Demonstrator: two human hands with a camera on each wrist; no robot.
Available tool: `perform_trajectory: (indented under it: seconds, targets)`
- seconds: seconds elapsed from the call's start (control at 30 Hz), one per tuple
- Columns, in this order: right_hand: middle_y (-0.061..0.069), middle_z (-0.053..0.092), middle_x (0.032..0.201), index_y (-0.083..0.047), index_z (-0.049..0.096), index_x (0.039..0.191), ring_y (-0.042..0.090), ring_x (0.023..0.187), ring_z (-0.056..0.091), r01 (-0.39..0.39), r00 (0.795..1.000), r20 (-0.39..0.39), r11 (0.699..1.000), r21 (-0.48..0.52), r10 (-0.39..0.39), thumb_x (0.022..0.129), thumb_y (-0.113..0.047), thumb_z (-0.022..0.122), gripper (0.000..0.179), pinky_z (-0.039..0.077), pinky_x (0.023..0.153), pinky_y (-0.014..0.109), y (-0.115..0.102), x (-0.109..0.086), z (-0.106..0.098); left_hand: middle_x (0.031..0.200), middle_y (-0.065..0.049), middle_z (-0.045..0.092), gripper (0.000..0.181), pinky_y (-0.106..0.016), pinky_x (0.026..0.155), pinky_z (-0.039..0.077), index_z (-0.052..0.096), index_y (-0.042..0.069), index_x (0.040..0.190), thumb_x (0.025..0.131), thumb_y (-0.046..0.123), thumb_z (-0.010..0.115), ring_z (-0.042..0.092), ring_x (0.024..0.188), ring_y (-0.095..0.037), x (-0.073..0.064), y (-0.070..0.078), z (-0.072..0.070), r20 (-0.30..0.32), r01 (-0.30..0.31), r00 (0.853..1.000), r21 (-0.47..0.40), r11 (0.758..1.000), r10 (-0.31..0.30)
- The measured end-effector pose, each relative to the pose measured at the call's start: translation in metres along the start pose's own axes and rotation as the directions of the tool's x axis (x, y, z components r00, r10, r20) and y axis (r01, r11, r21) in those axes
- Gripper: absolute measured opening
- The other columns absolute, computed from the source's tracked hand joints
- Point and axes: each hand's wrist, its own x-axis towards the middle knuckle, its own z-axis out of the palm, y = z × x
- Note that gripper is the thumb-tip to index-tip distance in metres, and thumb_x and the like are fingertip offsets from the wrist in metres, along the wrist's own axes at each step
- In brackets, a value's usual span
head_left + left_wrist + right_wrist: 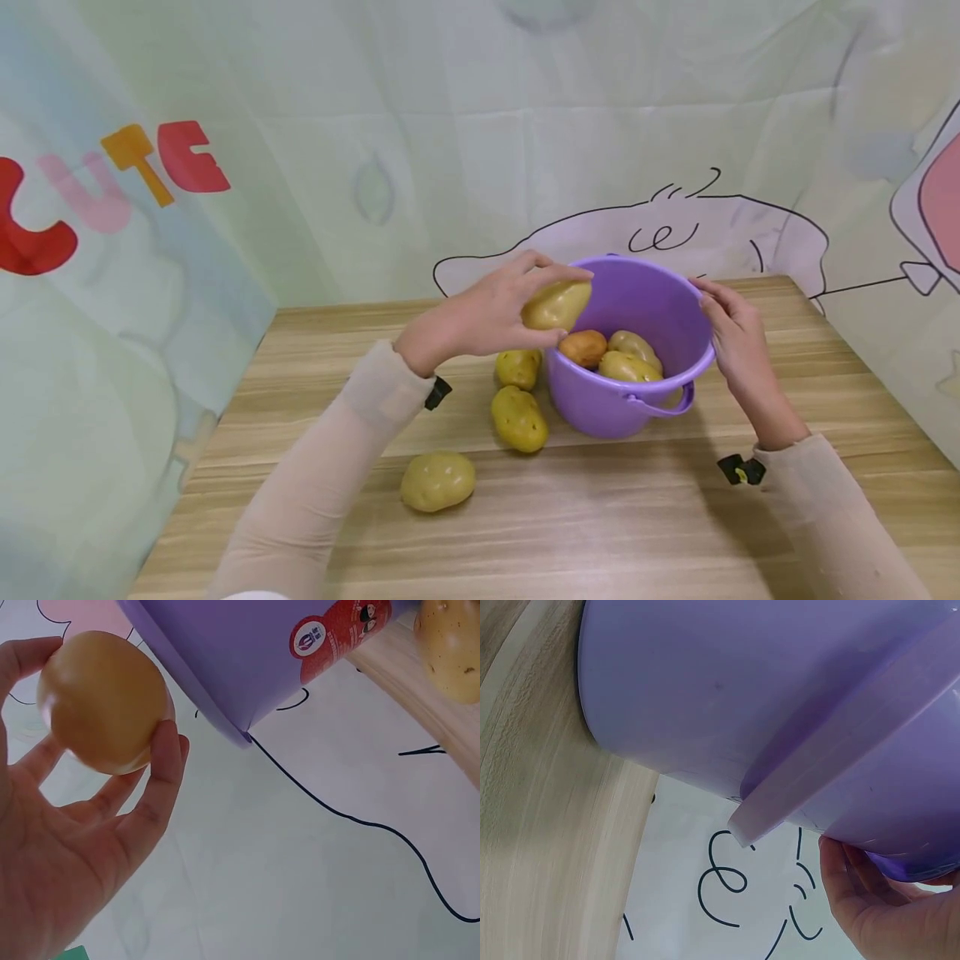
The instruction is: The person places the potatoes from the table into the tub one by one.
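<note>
My left hand grips a yellow potato at the left rim of a purple bucket. In the left wrist view, fingers and thumb wrap round that potato beside the bucket's edge. My right hand holds the bucket's right rim; the right wrist view shows its fingers curled at the rim. Inside the bucket lie a brownish potato, a pale potato and a yellow one. The bucket stands upright on the table.
On the wooden table, two yellow potatoes lie against or close to the bucket's left side. Another potato sits nearer the front. The bucket's handle hangs down in front. A printed cloth stands behind the table.
</note>
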Motion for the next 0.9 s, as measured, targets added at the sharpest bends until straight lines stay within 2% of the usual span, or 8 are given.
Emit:
perform_trajectory:
  seconds: [0.3,0.53,0.9]
  targets:
    - [-0.001,0.059,0.119,0.008,0.051,0.139,0.002,0.102,0.055,-0.001,1.0,-0.002,1.0,-0.014,0.001,0.108,-0.018,0.043,0.042,0.045,0.084,0.011,0.0,0.0,0.0,0.137,-0.007,0.041,0.068,-0.034,0.089,0.048,0.041,0.03,0.152,0.091,0.039,0.07,0.053,0.106,-0.015,0.009,0.003,0.007,-0.007,-0.033,0.999,-0.002,0.999,0.033]
    - [-0.006,0.06,0.115,0.007,0.052,0.139,0.002,0.1,0.056,-0.009,1.0,-0.011,1.0,-0.012,0.009,0.107,-0.018,0.044,0.042,0.046,0.082,0.012,0.001,0.001,-0.001,0.139,-0.008,0.04,0.07,-0.034,0.088,0.049,0.038,0.031,0.153,0.091,0.039,0.069,0.053,0.106,-0.016,0.014,0.003,0.012,0.0,-0.032,0.999,-0.008,0.999,0.032]
    - [-0.004,0.06,0.117,0.008,0.051,0.139,0.003,0.101,0.056,-0.011,1.0,-0.005,1.0,-0.014,0.011,0.107,-0.019,0.043,0.042,0.045,0.083,0.012,-0.001,0.0,0.0,0.141,-0.009,0.037,0.07,-0.033,0.088,0.05,0.034,0.032,0.155,0.093,0.04,0.067,0.053,0.105,-0.015,0.019,0.003,0.017,0.011,-0.037,0.999,-0.009,0.999,0.038]
